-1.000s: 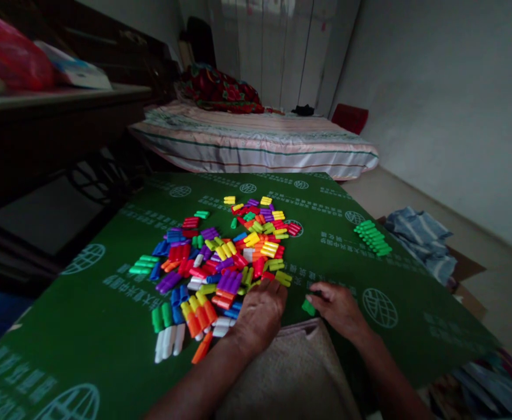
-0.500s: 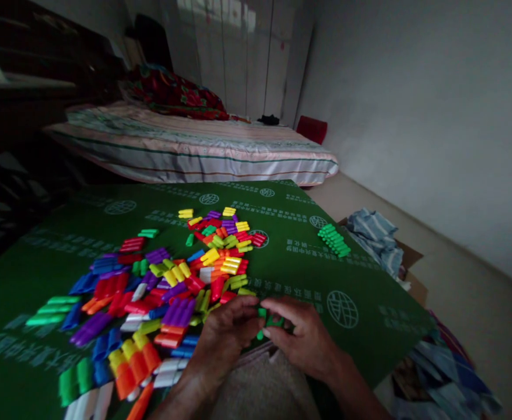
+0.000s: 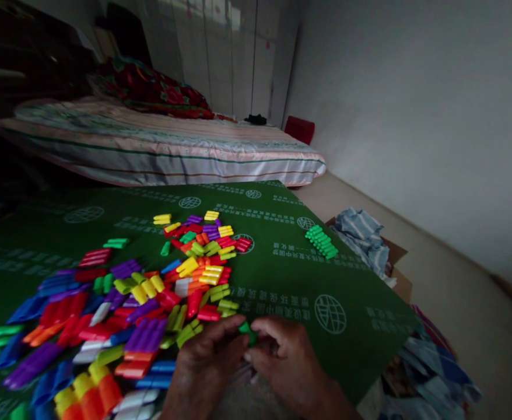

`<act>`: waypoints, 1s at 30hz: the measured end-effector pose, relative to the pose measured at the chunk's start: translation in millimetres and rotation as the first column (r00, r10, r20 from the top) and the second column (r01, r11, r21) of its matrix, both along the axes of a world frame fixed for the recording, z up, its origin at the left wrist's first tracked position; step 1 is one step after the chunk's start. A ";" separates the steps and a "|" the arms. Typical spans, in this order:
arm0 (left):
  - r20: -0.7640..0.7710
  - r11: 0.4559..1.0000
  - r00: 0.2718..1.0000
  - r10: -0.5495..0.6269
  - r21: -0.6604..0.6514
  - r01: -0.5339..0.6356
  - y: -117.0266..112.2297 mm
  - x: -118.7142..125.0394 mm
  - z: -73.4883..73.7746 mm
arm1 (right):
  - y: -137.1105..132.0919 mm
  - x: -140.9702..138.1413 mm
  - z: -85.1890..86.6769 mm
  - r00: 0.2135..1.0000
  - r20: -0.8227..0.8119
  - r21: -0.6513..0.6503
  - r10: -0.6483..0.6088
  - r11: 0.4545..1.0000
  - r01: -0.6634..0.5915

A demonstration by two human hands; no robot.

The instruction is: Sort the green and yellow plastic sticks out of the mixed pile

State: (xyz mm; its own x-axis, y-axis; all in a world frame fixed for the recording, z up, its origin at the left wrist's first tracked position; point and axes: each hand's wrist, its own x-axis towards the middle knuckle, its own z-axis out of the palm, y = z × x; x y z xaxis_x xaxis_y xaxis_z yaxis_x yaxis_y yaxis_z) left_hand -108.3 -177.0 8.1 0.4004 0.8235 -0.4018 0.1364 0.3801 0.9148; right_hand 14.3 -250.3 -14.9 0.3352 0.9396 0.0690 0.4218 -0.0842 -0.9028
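My left hand [image 3: 210,359] and my right hand [image 3: 286,353] meet at the near edge of the green board, fingers curled with the tips close together. Between them is a small green plastic block [image 3: 246,330], pinched by both hands and partly covered by the fingers. Whether it is one piece or two pressed together, I cannot tell. Left of my hands spreads a loose pile of coloured tube-shaped plastic blocks [image 3: 146,338]. Farther off on the right side of the board lies a row of green blocks [image 3: 321,241] set side by side.
The green board [image 3: 277,280] with printed globes serves as the tabletop. Beyond it stands a bed [image 3: 164,149] with striped covers. On the right, a carton [image 3: 398,251] with striped cloth [image 3: 358,230] and more fabric [image 3: 435,373] lie on the floor beside a bare wall.
The view has swung a little to the right, so the board and pile sit farther left. Two green pieces showed between my fingers before; now less green is visible and my hands are closer together.
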 end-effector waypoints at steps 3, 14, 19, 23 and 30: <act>-0.003 0.999 1.000 0.013 0.044 -0.013 -1.6 1.0 -5.4 | 0.0 5.9 0.3 0.980 0.194 0.070 0.045 0.996 -0.059; -0.033 0.985 0.997 -0.074 0.153 0.078 4.1 3.0 -19.6 | -1.2 14.9 -9.0 0.856 0.516 0.094 0.035 0.991 -0.097; -0.078 0.987 0.994 -0.080 0.133 0.090 6.6 0.1 -19.3 | -0.8 12.7 -2.6 0.872 0.476 0.005 0.116 0.991 -0.135; -0.099 0.992 0.993 -0.066 0.096 0.076 7.7 -2.6 -17.9 | 0.1 7.9 -1.6 0.971 0.184 -0.075 0.152 0.987 -0.141; -0.023 0.995 0.999 -0.036 -0.092 0.034 8.1 -0.2 -9.3 | 2.0 1.5 -12.8 0.996 -0.013 -0.141 0.087 0.986 -0.088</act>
State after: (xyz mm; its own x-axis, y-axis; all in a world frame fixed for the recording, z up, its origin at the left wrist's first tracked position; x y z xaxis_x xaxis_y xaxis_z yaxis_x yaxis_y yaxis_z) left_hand -108.5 -168.9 -1.3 0.4173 0.7684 -0.4852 0.1734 0.4568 0.8725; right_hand 15.9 -248.4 -27.7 0.2513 0.9655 -0.0687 0.4273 -0.1744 -0.8871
